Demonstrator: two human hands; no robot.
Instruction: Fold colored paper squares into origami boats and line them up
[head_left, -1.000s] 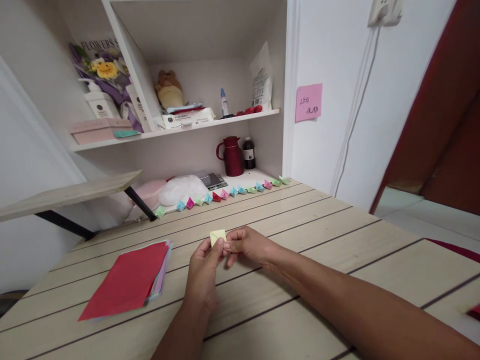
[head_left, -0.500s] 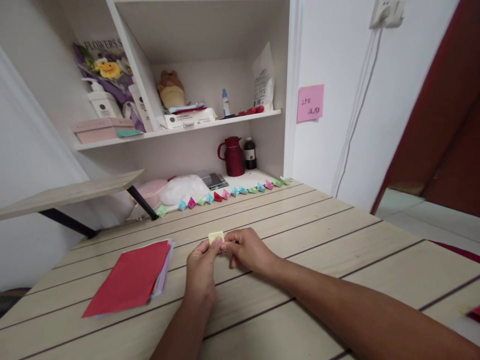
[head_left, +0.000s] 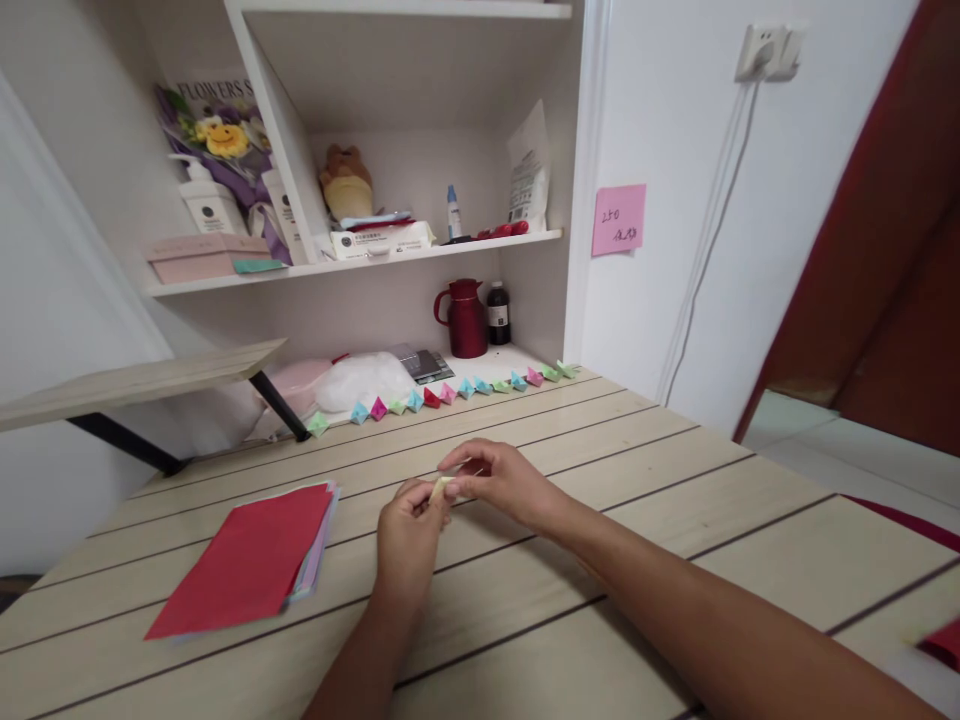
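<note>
One hand, the left hand [head_left: 407, 535], pinched a small piece of yellow paper [head_left: 441, 486] between its thumb and fingers, just above the table. The right hand [head_left: 510, 485] met it from the other side, its thumb at the paper's edge and its forefinger arched above, apart from the thumb; whether its other fingers gripped the paper from behind could not be told. The yellow piece showed as a narrow strip between the fingertips, too small and too covered for its creases to be read. It seemed partly folded, with shaping left to do before it matched the finished ones.

Beside the left forearm, well apart from the paper, a stack of coloured sheets [head_left: 313, 555] lay flat on the table [head_left: 615, 480], a red sheet [head_left: 244, 560] on top. These looked unfolded and unused.

Farther out, along the table's back edge, ran a row of folded paper pieces [head_left: 432, 398] in green, blue, pink and red, more than a dozen. They appeared complete; no yellow one could be made out among them. Behind the row stood a red jug [head_left: 466, 320] and a dark bottle [head_left: 498, 315].
</note>
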